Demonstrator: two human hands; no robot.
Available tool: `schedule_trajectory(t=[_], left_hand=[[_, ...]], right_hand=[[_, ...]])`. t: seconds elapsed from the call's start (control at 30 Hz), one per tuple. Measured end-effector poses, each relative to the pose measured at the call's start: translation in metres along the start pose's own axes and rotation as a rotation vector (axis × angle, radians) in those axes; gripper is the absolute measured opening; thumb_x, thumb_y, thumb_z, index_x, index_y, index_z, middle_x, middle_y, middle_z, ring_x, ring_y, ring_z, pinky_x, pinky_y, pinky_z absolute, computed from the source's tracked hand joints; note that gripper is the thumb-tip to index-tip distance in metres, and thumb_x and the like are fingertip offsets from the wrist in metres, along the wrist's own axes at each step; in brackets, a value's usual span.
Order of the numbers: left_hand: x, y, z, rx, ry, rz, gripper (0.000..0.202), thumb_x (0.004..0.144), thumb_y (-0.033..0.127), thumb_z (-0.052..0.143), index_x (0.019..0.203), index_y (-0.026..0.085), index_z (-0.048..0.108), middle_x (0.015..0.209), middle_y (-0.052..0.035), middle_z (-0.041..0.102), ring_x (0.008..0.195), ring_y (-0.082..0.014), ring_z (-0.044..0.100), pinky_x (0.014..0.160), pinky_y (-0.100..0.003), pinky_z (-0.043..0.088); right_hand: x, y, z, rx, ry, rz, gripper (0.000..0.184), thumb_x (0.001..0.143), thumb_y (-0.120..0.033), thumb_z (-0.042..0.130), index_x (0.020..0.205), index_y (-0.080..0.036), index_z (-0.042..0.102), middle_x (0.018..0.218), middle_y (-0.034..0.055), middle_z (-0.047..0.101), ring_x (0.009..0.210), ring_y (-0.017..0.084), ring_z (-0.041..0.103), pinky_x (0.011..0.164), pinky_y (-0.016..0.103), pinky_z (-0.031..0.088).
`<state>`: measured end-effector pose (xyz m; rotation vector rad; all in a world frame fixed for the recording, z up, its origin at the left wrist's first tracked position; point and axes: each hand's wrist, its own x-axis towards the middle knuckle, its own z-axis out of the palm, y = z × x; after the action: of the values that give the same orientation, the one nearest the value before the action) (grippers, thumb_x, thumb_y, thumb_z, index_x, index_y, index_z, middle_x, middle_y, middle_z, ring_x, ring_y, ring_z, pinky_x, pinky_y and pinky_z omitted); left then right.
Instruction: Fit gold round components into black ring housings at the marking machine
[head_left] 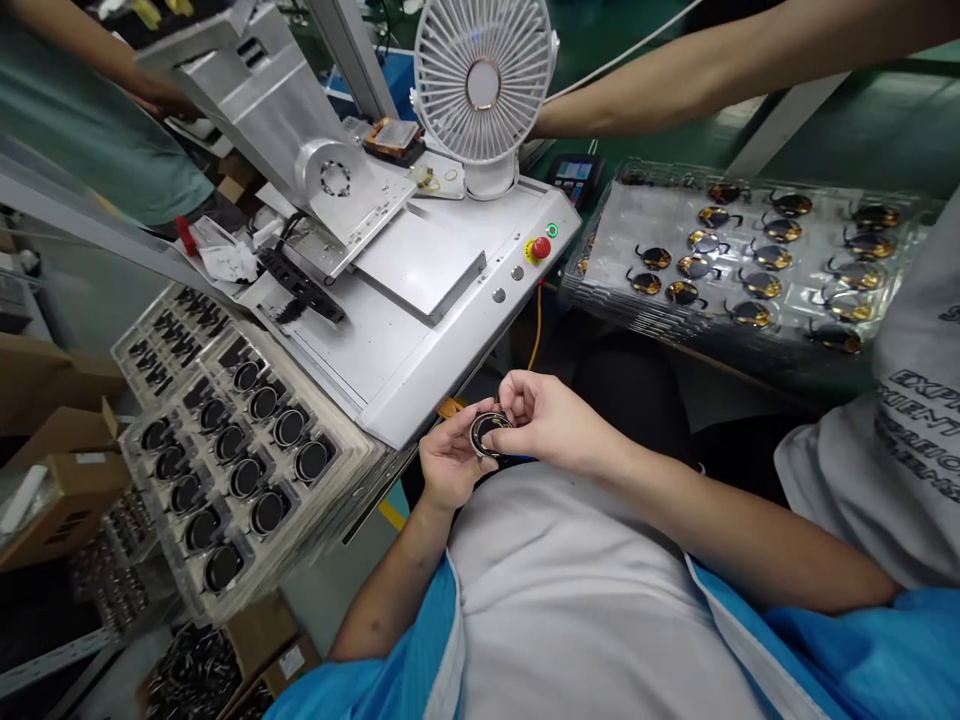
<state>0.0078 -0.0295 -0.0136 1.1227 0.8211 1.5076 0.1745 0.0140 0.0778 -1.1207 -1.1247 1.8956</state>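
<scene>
My left hand (450, 460) and right hand (551, 425) have their fingers closed on a black, metal-rimmed disc (486, 427) just before me, partly hiding it; beyond, a round white fan (483, 85) stands on the silvery metal machine (352, 350).

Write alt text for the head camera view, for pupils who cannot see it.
The left hand holds a round dark part near the waist while the right hand touches it. Ahead stand a white machine and fan, between a left tray of dark discs and a right tray of golden parts.
</scene>
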Motion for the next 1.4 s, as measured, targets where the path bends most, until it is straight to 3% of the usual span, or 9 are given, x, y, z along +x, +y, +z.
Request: schedule_trajectory(t=[0.17, 0.43, 0.73, 0.83, 0.93, 1.07, 1.23, 1.4], left_hand=[[0.0, -0.001, 0.001, 0.049, 0.037, -0.003, 0.058, 0.062, 0.039, 0.098, 0.116, 0.031, 0.079, 0.117, -0.0087, 0.081, 0.099, -0.0239, 0.08, 0.088, -0.032, 0.066], [0.0, -0.002, 0.001, 0.038, -0.022, 0.05, 0.056, 0.069, 0.034, 0.095, 0.121, 0.034, 0.077, 0.121, -0.0073, 0.079, 0.102, -0.0224, 0.08, 0.092, -0.03, 0.065], [-0.006, -0.013, -0.004, 0.112, 0.119, -0.058, 0.064, 0.055, 0.051, 0.098, 0.112, 0.03, 0.081, 0.111, -0.0086, 0.082, 0.093, -0.0238, 0.081, 0.085, -0.033, 0.067], [-0.007, -0.014, -0.008, 0.117, 0.121, -0.039, 0.061, 0.059, 0.047, 0.098, 0.114, 0.03, 0.08, 0.115, -0.0094, 0.081, 0.094, -0.024, 0.081, 0.085, -0.033, 0.067], [-0.007, -0.013, -0.008, 0.137, 0.097, -0.001, 0.055, 0.064, 0.037, 0.097, 0.116, 0.03, 0.079, 0.118, -0.0107, 0.08, 0.098, -0.0258, 0.081, 0.088, -0.034, 0.067], [-0.007, -0.012, -0.005, 0.17, 0.043, 0.061, 0.053, 0.068, 0.024, 0.095, 0.118, 0.03, 0.078, 0.119, -0.0108, 0.079, 0.104, -0.0273, 0.079, 0.092, -0.034, 0.066], [-0.009, -0.012, -0.001, 0.228, 0.077, 0.101, 0.055, 0.07, 0.012, 0.091, 0.119, 0.031, 0.076, 0.121, -0.0099, 0.077, 0.106, -0.027, 0.078, 0.094, -0.034, 0.065], [-0.011, -0.014, 0.001, 0.211, 0.174, 0.024, 0.051, 0.067, 0.017, 0.093, 0.114, 0.028, 0.079, 0.119, -0.0111, 0.078, 0.107, -0.0305, 0.078, 0.093, -0.039, 0.066]], right_hand=[[0.002, 0.0, -0.001, -0.019, -0.014, 0.013, 0.035, 0.057, -0.013, 0.072, 0.076, -0.021, 0.045, 0.055, -0.0125, 0.049, 0.049, 0.005, 0.041, 0.045, 0.018, 0.029], [0.006, 0.008, -0.005, -0.022, -0.033, 0.022, 0.039, 0.058, -0.012, 0.076, 0.079, -0.022, 0.044, 0.057, -0.0111, 0.054, 0.049, 0.007, 0.047, 0.045, 0.018, 0.034], [0.012, 0.013, -0.006, 0.143, -0.065, 0.118, 0.047, 0.058, -0.01, 0.083, 0.081, -0.021, 0.044, 0.057, -0.0087, 0.062, 0.048, 0.009, 0.058, 0.046, 0.017, 0.045], [0.012, 0.016, -0.008, 0.083, -0.041, 0.173, 0.047, 0.059, -0.018, 0.09, 0.081, -0.02, 0.048, 0.055, -0.0066, 0.064, 0.047, 0.011, 0.06, 0.042, 0.017, 0.048], [0.012, 0.026, -0.01, 0.02, -0.074, 0.194, 0.047, 0.061, -0.037, 0.094, 0.073, -0.018, 0.053, 0.053, -0.0017, 0.065, 0.045, 0.011, 0.06, 0.039, 0.017, 0.047], [0.016, 0.045, -0.012, 0.122, -0.071, 0.179, 0.062, 0.051, -0.055, 0.096, 0.064, -0.019, 0.048, 0.048, -0.002, 0.062, 0.039, 0.008, 0.054, 0.035, 0.017, 0.045], [0.022, 0.055, -0.01, 0.198, -0.052, 0.15, 0.068, 0.044, -0.061, 0.097, 0.061, -0.019, 0.046, 0.046, -0.0022, 0.06, 0.035, 0.009, 0.051, 0.031, 0.017, 0.04], [0.026, 0.056, -0.006, 0.221, -0.041, 0.151, 0.069, 0.041, -0.062, 0.097, 0.062, -0.019, 0.048, 0.045, -0.0031, 0.059, 0.035, 0.008, 0.05, 0.029, 0.017, 0.039]])
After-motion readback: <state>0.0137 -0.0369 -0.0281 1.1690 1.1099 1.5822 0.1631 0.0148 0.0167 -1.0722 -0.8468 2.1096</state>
